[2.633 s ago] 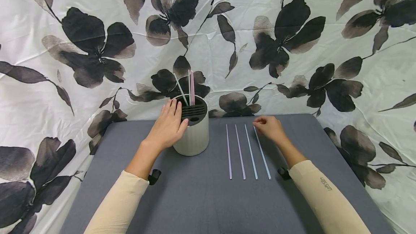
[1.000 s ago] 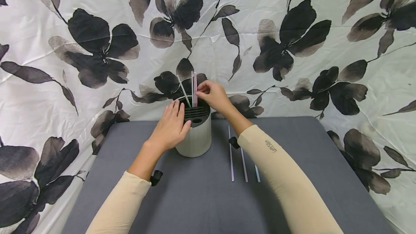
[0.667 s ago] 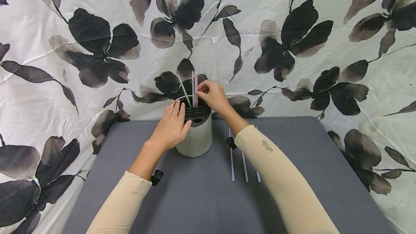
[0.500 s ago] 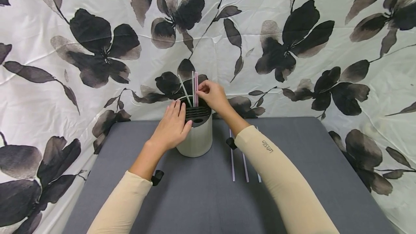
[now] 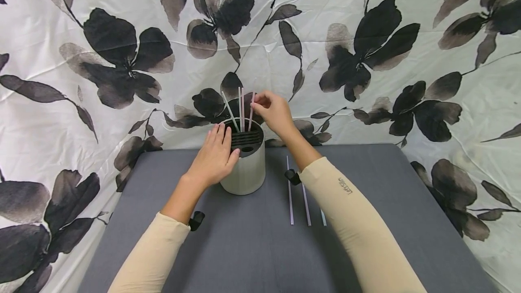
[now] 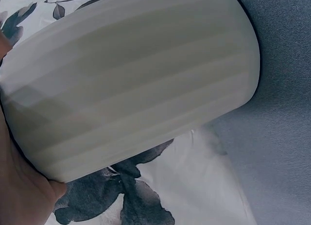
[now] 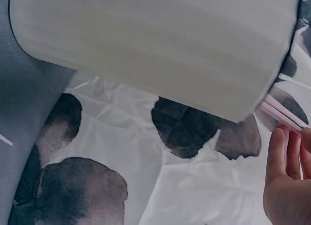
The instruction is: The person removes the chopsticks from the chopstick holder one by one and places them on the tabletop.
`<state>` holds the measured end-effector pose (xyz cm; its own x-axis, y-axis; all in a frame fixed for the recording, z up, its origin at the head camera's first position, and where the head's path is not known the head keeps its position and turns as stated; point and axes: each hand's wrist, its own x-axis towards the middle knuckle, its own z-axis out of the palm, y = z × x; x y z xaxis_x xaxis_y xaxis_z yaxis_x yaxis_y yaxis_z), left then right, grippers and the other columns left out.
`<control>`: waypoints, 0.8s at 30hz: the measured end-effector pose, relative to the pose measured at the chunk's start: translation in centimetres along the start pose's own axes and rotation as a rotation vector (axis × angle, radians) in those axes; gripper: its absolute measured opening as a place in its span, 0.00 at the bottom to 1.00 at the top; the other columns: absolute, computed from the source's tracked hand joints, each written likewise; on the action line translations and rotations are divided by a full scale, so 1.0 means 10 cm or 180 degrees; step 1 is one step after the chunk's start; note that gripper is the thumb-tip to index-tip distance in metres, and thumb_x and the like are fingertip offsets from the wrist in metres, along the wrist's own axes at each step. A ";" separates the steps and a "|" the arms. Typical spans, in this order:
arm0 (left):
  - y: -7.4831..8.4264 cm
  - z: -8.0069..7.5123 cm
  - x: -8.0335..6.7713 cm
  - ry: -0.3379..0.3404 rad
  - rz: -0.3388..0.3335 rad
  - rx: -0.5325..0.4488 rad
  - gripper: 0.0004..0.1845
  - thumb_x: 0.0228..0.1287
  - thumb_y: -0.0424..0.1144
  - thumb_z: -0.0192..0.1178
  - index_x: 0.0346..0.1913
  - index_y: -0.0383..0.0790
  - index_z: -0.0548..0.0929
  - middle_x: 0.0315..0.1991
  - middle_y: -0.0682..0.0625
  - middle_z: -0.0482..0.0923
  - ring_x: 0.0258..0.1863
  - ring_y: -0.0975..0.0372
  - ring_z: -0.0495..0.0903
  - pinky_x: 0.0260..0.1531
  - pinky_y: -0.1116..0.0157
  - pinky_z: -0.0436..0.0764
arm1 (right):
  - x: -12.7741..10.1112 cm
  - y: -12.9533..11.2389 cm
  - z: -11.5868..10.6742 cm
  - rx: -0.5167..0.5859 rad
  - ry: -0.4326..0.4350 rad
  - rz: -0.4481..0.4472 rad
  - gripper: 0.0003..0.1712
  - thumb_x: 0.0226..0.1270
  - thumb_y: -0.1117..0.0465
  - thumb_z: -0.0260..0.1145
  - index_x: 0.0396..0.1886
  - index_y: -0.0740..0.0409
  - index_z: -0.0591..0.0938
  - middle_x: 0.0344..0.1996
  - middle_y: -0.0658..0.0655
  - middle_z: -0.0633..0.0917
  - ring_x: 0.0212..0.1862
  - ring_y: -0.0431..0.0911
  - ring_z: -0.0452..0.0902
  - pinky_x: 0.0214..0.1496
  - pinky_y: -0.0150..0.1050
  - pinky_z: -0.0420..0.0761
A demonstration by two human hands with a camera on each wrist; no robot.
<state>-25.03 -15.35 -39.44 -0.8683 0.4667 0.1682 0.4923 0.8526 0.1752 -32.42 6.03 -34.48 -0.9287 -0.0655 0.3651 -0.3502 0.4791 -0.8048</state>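
Your right hand (image 5: 274,110) pinches a slender pink stick (image 5: 251,113) near its top, thumb and fingertips together on it. The stick leans slightly right, its lower end inside the rear compartment of an off-white, ribbed pen holder (image 5: 244,176) that stands upright on the table, a little left of centre. The holder's black insert (image 5: 254,148) has parallel slats across the middle and a round hole near the front.

Your left hand (image 5: 213,155) rests against the left side of the holder's rim, fingers straight and thumb spread apart from them.

Three more sticks rise from the same compartment: a whitish stick (image 5: 230,111) tilting left, then a pale stick (image 5: 239,107) and a second pink stick (image 5: 243,110), nearly upright and close together.

On the grey table (image 5: 244,248), right of the holder, lie two lilac sticks (image 5: 291,202) and a pale blue stick (image 5: 323,218), side by side with gaps between, partly hidden under your right sleeve (image 5: 354,220). Behind hangs a white cloth (image 5: 285,103) with dark flowers.
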 end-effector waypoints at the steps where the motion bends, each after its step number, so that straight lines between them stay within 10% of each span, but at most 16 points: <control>1: 0.00 0.00 0.00 -0.0002 -0.0001 -0.0007 0.38 0.82 0.52 0.38 0.80 0.24 0.53 0.81 0.27 0.47 0.83 0.39 0.43 0.81 0.44 0.47 | 0.00 -0.01 -0.02 0.0051 0.0028 -0.0001 0.08 0.71 0.60 0.71 0.43 0.59 0.85 0.37 0.59 0.89 0.38 0.48 0.87 0.41 0.36 0.84; 16: 0.00 0.00 -0.03 -0.0070 -0.0005 -0.0044 0.39 0.82 0.53 0.37 0.81 0.26 0.51 0.82 0.29 0.44 0.83 0.41 0.40 0.82 0.46 0.45 | -0.01 -0.19 -0.46 0.1291 0.0435 -0.0192 0.09 0.70 0.68 0.69 0.45 0.70 0.81 0.37 0.56 0.85 0.36 0.38 0.87 0.47 0.35 0.88; 24: -0.01 -0.01 -0.05 -0.0062 0.0002 -0.0027 0.39 0.82 0.53 0.37 0.80 0.26 0.52 0.82 0.29 0.45 0.83 0.40 0.41 0.81 0.44 0.47 | -0.03 -0.25 -0.73 0.1386 0.0636 -0.0471 0.06 0.71 0.68 0.69 0.44 0.65 0.81 0.37 0.54 0.85 0.39 0.42 0.88 0.47 0.35 0.88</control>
<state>-24.67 -15.70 -39.45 -0.8689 0.4719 0.1495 0.4933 0.8503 0.1834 -30.33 11.22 -29.14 -0.8385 0.0843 0.5384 -0.5345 0.0648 -0.8427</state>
